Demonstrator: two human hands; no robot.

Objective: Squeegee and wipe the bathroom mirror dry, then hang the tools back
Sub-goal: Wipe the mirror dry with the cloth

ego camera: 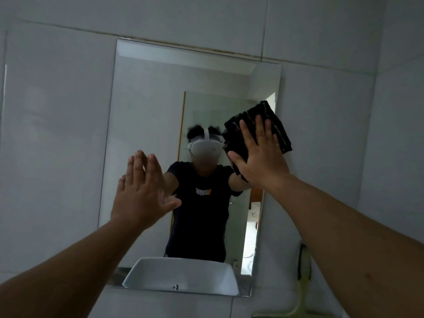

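Note:
A frameless rectangular mirror (149, 99) hangs on the white tiled wall. My right hand (261, 157) lies flat with straight fingers on a folded black cloth (278, 125), pressing it against the mirror's right side at mid height. My left hand (142, 191) is raised with straight fingers spread, held at or just before the glass on the mirror's left side; whether it touches I cannot tell. A yellow-green squeegee (302, 292) with a dark part hangs on the wall right of the mirror's lower corner, partly behind my right forearm.
The mirror reflects a person in a black shirt with a white headset, a glass shower panel and a doorway. A white basin's reflection (183, 274) shows at the mirror's bottom edge. White wall tiles (57, 134) surround the mirror.

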